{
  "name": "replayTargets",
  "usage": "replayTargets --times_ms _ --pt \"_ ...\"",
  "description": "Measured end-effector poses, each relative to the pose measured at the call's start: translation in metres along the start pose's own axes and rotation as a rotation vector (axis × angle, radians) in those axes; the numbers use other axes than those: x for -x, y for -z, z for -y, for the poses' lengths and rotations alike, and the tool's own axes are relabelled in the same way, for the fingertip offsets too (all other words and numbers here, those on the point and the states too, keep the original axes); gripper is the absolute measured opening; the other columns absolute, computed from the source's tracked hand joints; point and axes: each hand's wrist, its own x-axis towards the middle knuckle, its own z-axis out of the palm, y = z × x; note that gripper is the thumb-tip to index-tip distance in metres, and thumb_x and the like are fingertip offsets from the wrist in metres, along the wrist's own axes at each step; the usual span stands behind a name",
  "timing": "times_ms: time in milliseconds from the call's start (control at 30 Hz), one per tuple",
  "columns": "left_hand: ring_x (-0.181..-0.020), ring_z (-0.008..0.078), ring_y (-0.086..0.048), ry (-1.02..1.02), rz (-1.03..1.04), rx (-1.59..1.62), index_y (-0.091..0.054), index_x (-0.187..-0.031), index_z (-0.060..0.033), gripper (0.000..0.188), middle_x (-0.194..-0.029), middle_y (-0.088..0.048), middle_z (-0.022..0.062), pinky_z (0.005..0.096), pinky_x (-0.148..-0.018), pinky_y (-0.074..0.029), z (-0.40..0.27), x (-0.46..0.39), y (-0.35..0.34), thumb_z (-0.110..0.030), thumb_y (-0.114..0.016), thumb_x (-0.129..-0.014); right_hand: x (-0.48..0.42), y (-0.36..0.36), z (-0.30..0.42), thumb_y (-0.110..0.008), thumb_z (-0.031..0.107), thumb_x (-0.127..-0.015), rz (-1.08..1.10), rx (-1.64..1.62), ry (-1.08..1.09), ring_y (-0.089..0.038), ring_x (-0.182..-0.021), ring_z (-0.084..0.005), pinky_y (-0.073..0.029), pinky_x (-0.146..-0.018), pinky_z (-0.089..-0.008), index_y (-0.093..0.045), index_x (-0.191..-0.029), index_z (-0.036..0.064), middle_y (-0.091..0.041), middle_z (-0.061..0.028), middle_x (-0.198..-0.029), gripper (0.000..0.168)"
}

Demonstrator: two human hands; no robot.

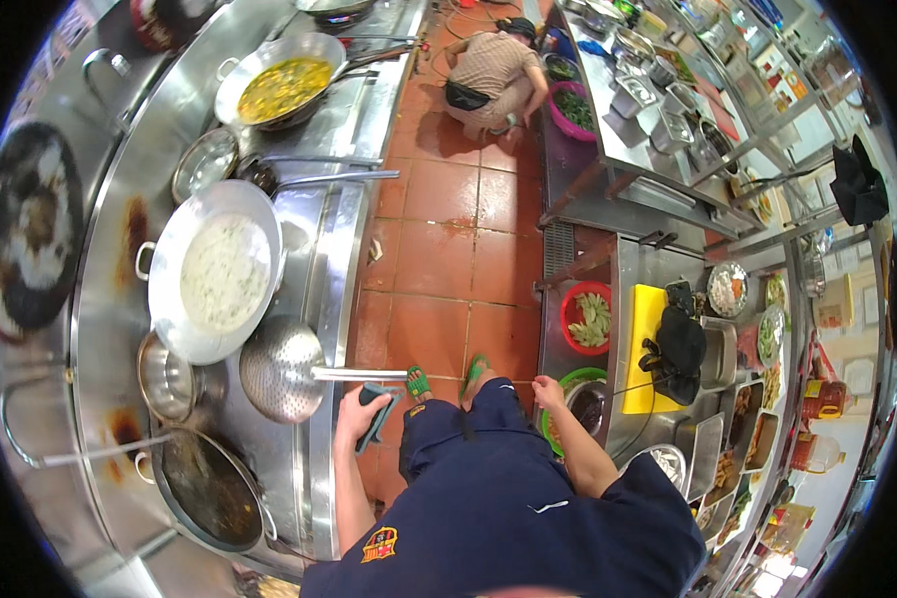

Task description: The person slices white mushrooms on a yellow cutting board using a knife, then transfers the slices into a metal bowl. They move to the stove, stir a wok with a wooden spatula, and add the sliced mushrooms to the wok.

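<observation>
My left hand (356,412) grips a folded dark grey-green cloth (378,418) beside the steel stove counter's edge. Just beyond that hand, the handle of a large perforated skimmer (282,370) sticks out over the edge. A big wok of white, soupy liquid with green flecks (224,273) stands further forward. Nearer to me on the left are a steel bowl (167,377) and a dark, used wok (208,489). My right hand (550,393) hangs with fingers curled in, nothing visible in them, near a green basin (572,376).
Ahead, a person (493,78) crouches on the red tile floor (433,261). A wok of yellow stew (284,90) is at the far left. Along the right run a red basin of green vegetables (590,318), a yellow cutting board (643,321), a black bag (676,351) and food pans (744,411).
</observation>
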Motion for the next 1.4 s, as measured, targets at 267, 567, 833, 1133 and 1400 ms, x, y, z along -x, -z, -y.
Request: replayTargets --times_ms 267,567,833,1133,1400 --pt "-0.073 0.0212 -0.07 -0.015 -0.018 -0.186 -0.07 -0.096 -0.002 0.043 -0.08 -0.071 0.0127 0.0364 -0.067 -0.053 -0.135 -0.133 -0.041 -0.039 -0.078 -0.076 -0.029 0.05 0.023 -0.065 0.025 -0.087 0.059 0.043 -0.217 -0.069 -0.083 -0.017 -0.056 -0.068 -0.0328 -0.069 -0.114 0.005 -0.073 -0.0105 -0.091 0.034" --pt "-0.098 0.0355 -0.068 0.096 0.004 -0.21 -0.069 -0.106 -0.0009 0.061 -0.1 -0.071 0.0228 0.0433 -0.085 -0.052 -0.192 -0.197 -0.116 -0.051 -0.074 -0.073 -0.22 0.137 0.102 -0.061 0.024 -0.089 0.066 -0.05 -0.315 -0.066 -0.066 -0.0158 -0.057 -0.054 -0.0344 -0.068 -0.112 0.01 -0.069 -0.0058 -0.088 0.028" --pt "-0.081 0.0238 -0.071 0.265 -0.1 0.085 -0.072 -0.101 -0.0033 0.048 -0.087 -0.073 0.0146 0.0372 -0.074 -0.054 -0.209 -0.291 -0.098 -0.044 -0.076 -0.076 -0.45 0.125 0.33 -0.062 0.026 -0.092 -0.005 0.007 0.229 -0.064 -0.064 -0.0137 -0.054 -0.054 -0.0308 -0.065 -0.121 0.009 -0.071 -0.0069 -0.091 0.034" --pt "-0.086 0.022 -0.07 0.597 -0.46 0.574 -0.071 -0.098 0.0054 0.054 -0.092 -0.073 0.0153 0.0369 -0.074 -0.052 -0.069 -0.37 -0.143 -0.043 -0.075 -0.076 -0.502 0.115 0.685 -0.061 0.027 -0.09 0.121 0.176 0.614 -0.069 -0.1 -0.0306 -0.053 -0.09 -0.0402 -0.068 -0.116 0.005 -0.072 -0.0177 -0.104 0.035" --pt "-0.069 0.0192 -0.066 0.665 -0.623 0.648 -0.07 -0.095 0.0073 0.044 -0.082 -0.069 0.0102 0.0338 -0.062 -0.051 -0.164 -0.377 -0.158 -0.033 -0.076 -0.079 -0.629 0.096 0.903 -0.063 0.023 -0.089 0.071 0.224 0.899 -0.071 -0.092 -0.0295 -0.055 -0.084 -0.0396 -0.072 -0.107 0.007 -0.072 -0.017 -0.096 0.026"
